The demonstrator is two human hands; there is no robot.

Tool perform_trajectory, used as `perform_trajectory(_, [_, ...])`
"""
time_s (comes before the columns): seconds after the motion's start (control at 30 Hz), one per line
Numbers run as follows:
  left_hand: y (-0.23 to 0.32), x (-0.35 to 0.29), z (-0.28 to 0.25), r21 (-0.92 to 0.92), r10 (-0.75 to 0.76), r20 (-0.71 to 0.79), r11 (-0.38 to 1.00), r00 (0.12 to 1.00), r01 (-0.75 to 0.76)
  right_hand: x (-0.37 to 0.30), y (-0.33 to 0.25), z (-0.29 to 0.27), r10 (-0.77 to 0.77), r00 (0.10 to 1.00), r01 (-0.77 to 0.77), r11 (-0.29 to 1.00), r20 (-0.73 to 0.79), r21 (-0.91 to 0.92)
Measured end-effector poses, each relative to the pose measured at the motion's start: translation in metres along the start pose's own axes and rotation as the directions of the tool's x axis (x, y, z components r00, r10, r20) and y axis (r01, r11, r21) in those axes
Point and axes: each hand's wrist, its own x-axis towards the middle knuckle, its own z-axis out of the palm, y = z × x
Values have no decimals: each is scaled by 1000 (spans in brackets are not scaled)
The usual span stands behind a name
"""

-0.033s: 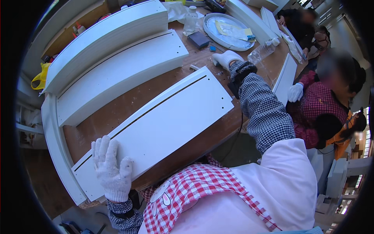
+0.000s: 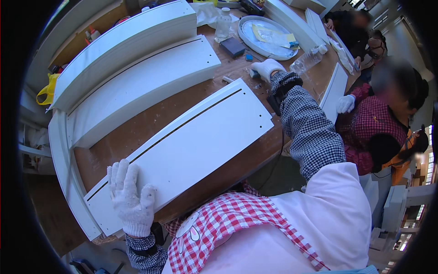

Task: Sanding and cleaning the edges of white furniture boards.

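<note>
My left hand point(image 2: 130, 196), in a white knit glove, lies flat with fingers spread on the near left end of a white board point(image 2: 191, 141). This board has a dark groove along its far edge and small holes at its ends. Beyond the board's right end, my right hand point(image 2: 269, 69), also gloved, is closed just above the brown tabletop. A small grey piece point(image 2: 253, 73) shows at its fingertips; its kind is unclear. Close by lie a blue cube point(image 2: 249, 57), a dark blue box point(image 2: 232, 47) and a short white stick point(image 2: 227, 79).
Stacked curved white boards point(image 2: 146, 86) stand at the far left. Farther back are a clear bottle point(image 2: 223, 25), a round white tray point(image 2: 244, 34) and a plastic bottle on its side point(image 2: 310, 59). A co-worker's gloved hand point(image 2: 346, 104) rests by another white board point(image 2: 332, 93) at right.
My right hand has shifted slightly to the right, and the small grey piece shows more plainly at its fingertips. My left hand and the board stay put.
</note>
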Motion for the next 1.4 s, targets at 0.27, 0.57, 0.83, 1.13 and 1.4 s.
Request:
perform_trajectory(0.27, [3, -1, -3, -45, -12, 32, 999, 999, 14, -35, 24, -10, -111, 948, 315, 478, -299, 820])
perform_trajectory(0.57, [-1, -3, 1, -22, 9, 12, 1000, 1000, -9, -110, -17, -31, -480, 836, 520, 541, -265, 661])
perform_trajectory(0.83, [-2, -4, 3, 28, 9, -23, 1000, 1000, -8, -114, -25, -24, -514, 799, 595, 603, -312, 531])
perform_trajectory(1.13, [-5, -5, 6, 32, 37, -29, 999, 999, -36, -119, -26, -26, -508, 789, 614, 632, -346, 473])
perform_trajectory(1.4, [-4, -6, 6, 48, 16, -21, 999, 1000, -15, -127, -27, -29, -493, 773, 634, 629, -400, 449])
